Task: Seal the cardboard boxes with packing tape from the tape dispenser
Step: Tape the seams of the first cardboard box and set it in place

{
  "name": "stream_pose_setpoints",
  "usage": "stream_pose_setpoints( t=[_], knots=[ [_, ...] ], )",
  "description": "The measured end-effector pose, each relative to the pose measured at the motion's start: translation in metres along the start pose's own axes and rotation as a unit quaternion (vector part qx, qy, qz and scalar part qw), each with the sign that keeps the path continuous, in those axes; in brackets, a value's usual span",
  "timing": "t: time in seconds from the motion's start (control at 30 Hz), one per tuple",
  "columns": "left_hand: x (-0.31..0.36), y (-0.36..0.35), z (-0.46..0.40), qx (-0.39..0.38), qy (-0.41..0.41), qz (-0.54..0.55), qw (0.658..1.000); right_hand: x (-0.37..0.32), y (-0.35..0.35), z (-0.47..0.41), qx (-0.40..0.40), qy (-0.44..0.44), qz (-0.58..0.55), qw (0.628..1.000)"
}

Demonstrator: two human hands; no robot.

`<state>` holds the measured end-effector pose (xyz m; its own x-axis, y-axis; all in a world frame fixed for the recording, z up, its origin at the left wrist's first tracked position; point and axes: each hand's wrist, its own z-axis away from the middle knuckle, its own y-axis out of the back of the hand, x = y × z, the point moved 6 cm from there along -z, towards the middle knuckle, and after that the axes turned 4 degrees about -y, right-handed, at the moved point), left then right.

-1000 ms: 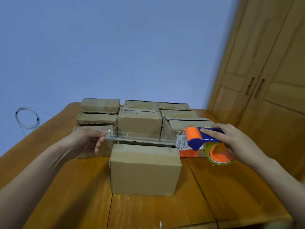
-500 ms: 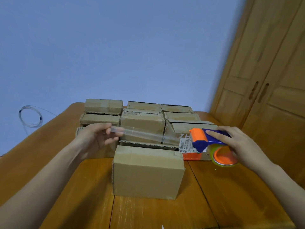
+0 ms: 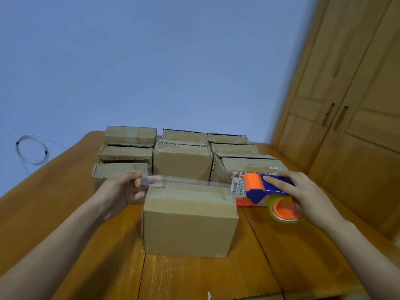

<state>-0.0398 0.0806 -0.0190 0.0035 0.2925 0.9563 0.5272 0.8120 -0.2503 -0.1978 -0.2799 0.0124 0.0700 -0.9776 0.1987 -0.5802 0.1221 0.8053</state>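
A closed cardboard box (image 3: 188, 226) stands nearest me on the wooden table (image 3: 303, 256). Just above its top, a strip of clear packing tape (image 3: 190, 181) stretches left to right. My left hand (image 3: 123, 191) pinches the free end of the strip, left of the box. My right hand (image 3: 307, 195) grips the blue and orange tape dispenser (image 3: 262, 188) at the box's right, with its roll of tape (image 3: 283, 211) hanging below. Several more cardboard boxes (image 3: 183, 161) stand in rows behind.
A wooden wardrobe (image 3: 350, 105) with two door handles stands on the right, close to the table. A coil of thin clear cable (image 3: 32, 150) hangs on the blue wall at the left. A box with a barcode label (image 3: 238, 187) sits behind the dispenser.
The stretched tape has come down closer to the top of the near box, with both hands lowering slightly. The grips on tape end and dispenser are unchanged.
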Motion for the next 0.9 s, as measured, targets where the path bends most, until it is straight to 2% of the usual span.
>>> stream_pose_setpoints(
  t=[0.13, 0.4, 0.63, 0.77, 0.9],
  knots=[
    [-0.002, 0.001, 0.002, 0.010, -0.005, 0.031, 0.999, -0.003, -0.003, -0.001, 0.015, 0.002, -0.024, 1.000],
    [-0.004, 0.007, -0.002, 0.002, -0.009, 0.026, 1.000, -0.013, -0.029, 0.013, -0.025, -0.003, 0.007, 1.000],
    [0.007, 0.016, -0.004, 0.047, -0.039, -0.151, 0.987, -0.017, -0.031, 0.018, -0.032, -0.015, 0.010, 0.999],
    [0.012, 0.018, -0.003, -0.001, -0.030, -0.241, 0.970, -0.016, -0.036, 0.022, -0.052, -0.028, 0.006, 0.998],
    [0.004, 0.023, -0.001, -0.040, -0.014, -0.285, 0.958, -0.014, -0.039, 0.024, -0.042, -0.037, -0.004, 0.998]
  ],
)
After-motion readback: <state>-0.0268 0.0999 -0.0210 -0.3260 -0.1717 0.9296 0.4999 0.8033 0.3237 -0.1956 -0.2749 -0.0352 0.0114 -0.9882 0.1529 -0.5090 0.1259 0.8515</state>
